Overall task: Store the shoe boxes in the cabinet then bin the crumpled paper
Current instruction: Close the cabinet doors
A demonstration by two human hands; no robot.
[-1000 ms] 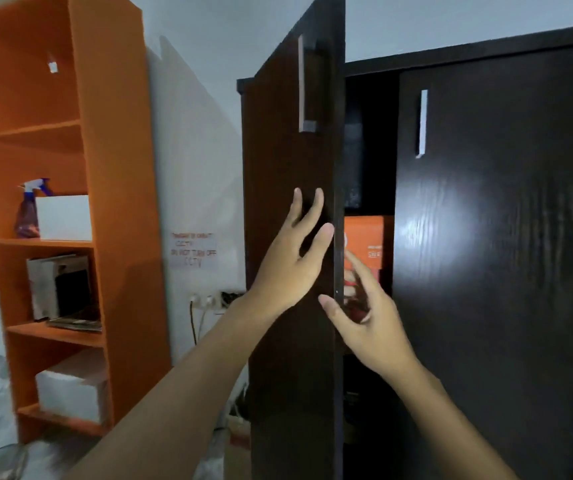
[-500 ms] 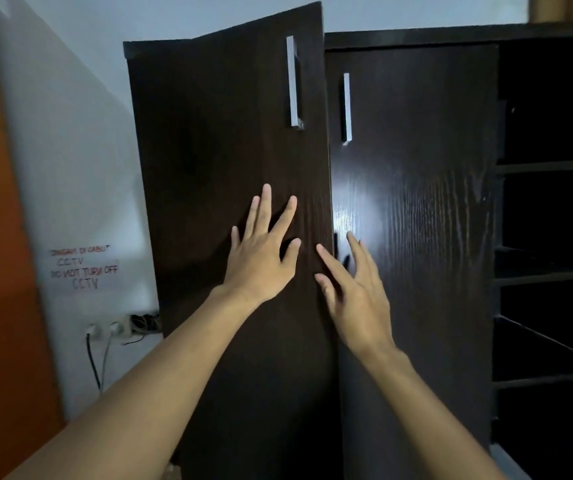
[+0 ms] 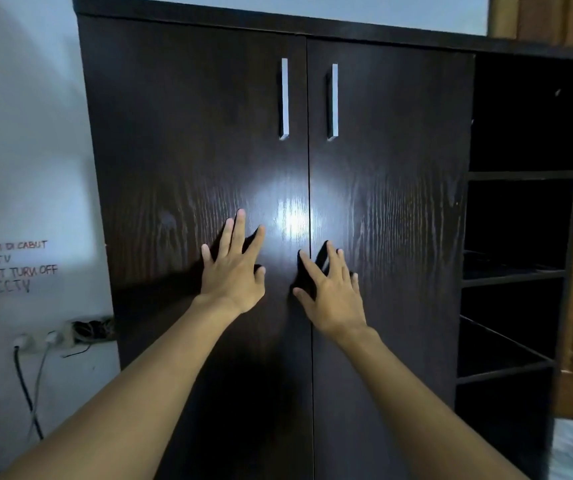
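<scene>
Here, in the head view, both hands are lying spread and flat against the front of the cabinet (image 3: 382, 220). The left hand (image 3: 231, 271) is pressing on the left door (image 3: 174, 168), palm down, its fingers (image 3: 240, 225) fanned upward and the thumb angled toward the middle seam. It is holding nothing; the hand is fully open with only the door under it. The right hand (image 3: 335, 299) is sitting a little lower on the right door (image 3: 399, 168), just beside the seam, fingers likewise spread and slightly arched, the thumb pointing left toward the gap between the doors. It, too, is gripping nothing. The two hands are near each other but apart, one on each side of the seam.

Both doors are sitting flush and closed, so no shoe boxes are showing, and no crumpled paper is in view. Two upright metal handles (image 3: 284, 98) are hanging well above the hands, one on each door. A bright glare is shining on the wood between the hands and the handles. To the right, open dark shelves (image 3: 517, 174) are adjoining the closed section. On the wall to the left, a handwritten note (image 3: 11, 266) is reading "DO NOT TURN OFF CCTV", with sockets (image 3: 36, 341) and cords below it.
</scene>
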